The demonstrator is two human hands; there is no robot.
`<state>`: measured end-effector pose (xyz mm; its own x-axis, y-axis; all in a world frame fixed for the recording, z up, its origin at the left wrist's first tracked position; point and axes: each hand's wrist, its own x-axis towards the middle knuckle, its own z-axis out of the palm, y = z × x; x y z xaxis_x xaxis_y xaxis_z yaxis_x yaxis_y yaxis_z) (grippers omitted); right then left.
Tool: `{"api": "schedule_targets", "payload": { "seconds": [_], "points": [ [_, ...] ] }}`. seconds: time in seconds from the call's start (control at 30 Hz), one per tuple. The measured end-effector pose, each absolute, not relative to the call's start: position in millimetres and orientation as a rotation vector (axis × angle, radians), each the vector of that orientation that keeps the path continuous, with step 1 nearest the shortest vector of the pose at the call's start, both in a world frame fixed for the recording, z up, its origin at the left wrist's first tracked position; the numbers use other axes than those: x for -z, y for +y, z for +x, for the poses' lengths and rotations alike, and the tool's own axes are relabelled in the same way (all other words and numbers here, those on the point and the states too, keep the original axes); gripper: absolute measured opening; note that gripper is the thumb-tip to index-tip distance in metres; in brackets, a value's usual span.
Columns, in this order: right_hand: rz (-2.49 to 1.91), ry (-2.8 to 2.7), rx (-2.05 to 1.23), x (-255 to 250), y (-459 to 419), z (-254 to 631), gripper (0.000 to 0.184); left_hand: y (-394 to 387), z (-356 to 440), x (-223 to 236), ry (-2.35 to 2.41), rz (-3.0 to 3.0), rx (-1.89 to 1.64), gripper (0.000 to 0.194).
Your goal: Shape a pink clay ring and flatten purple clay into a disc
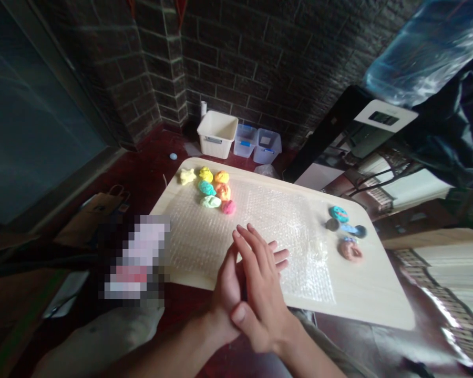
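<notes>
While left hand (pixel 227 283) and right hand (pixel 262 286) press palm to palm, fingers extended — cannot tell what, if anything, they grip — rolling seems the step; next calls for parting them. Clay lumps (pixel 223 191): tabletop (pixel 366 294), far-left corner of bubble wrap (pixel 276 210).

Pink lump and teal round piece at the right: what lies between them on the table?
In the head view, transparent bubble wrap covers most of the stretch between the pink lump and the teal piece, then bare tabletop.

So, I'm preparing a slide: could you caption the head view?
Right hand against left hand at a pale table bearing bubble wrap, with colourful shapes towards both ends.
</notes>
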<state>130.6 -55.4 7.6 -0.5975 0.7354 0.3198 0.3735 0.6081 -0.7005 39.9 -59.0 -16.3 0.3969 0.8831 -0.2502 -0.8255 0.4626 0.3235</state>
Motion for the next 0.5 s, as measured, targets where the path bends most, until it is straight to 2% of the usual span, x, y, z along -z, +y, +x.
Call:
{"api": "schedule_targets", "payload": {
  "seconds": [0.13, 0.27, 0.37, 0.5],
  "points": [
    [-0.947, -1.987, -1.007, -8.8, -44.5, 145.3, 0.072, -51.2, 24.7, 10.3, 0.413, -0.057, -1.026, 0.09],
    [-1.082, -2.059, -0.919, -25.8, -31.9, 160.2, 0.05, -44.1, 9.2, -6.3, 0.362, -0.142, -1.045, 0.081],
    [-1.041, -2.26, -0.859, -36.9, -26.8, 163.6, 0.041, -38.9, 1.1, -17.1, 0.373, -0.152, -1.086, 0.081],
    [-0.99, -2.192, -0.867, -33.6, -26.5, 160.6, 0.031, -34.5, -1.9, -15.8, 0.482, -0.172, -1.191, 0.078]
  ]
}}
